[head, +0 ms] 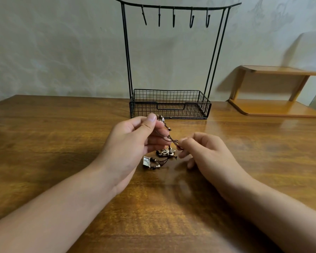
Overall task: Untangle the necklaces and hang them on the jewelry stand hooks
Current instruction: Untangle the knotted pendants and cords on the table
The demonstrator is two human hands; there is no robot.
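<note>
While the left hand (135,143) lifts one end of the necklaces (164,152), its thumb and fingers pinch a round bead at the top of a dark cord. Below it, the rest of the bunch lies on the wooden table (44,143), with a square charm and a flower charm mixed up together. To the right, the right hand (204,152) pinches a loop of cord in its fingertips. I think the untangling step is going on. None hang on the jewelry stand (171,61) hooks yet. Next, the loop likely needs a slow, gentle pull so the knot does not get tighter.
</note>
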